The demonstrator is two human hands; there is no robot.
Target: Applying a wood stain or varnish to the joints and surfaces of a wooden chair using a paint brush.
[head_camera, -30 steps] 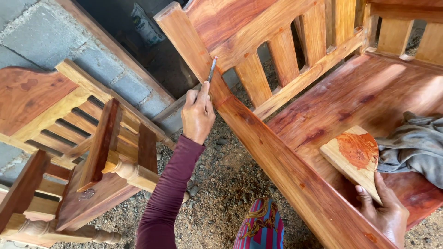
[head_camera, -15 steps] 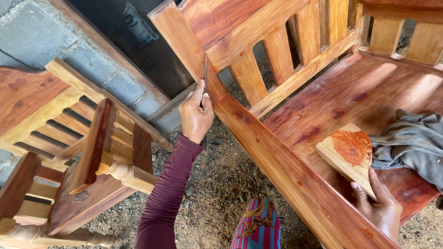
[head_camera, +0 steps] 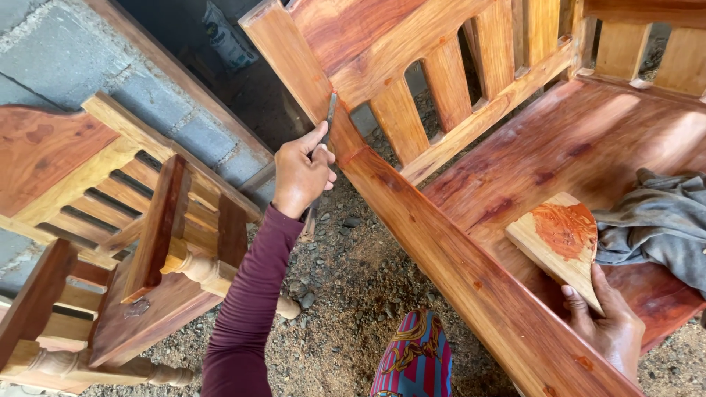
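This is looking like an open-air furniture workshop: an unfinished reddish wooden bench frame (head_camera: 471, 242) is standing on gravelly dirt ground (head_camera: 346, 309) beside the working hands, more slatted furniture parts (head_camera: 125, 242) are lying further off, and a rough concrete block wall (head_camera: 66, 51) is rising behind

Bright daylight, even, warm cast. Strong sheen on varnished bench seat (head_camera: 588, 140), pale glare patch toward upper right. Soft shadows only: under rail (head_camera: 456, 257), below left hand (head_camera: 301, 176), between slats (head_camera: 434, 95). Gap behind bench post at top dark, detail lost. Focus sharp across gravel (head_camera: 346, 309) and wood grain; no motion blur on hands. Wide-angle stretch at edges, chair (head_camera: 125, 242) at left leaning outward. Cloth (head_camera: 654, 228) in mild shade.
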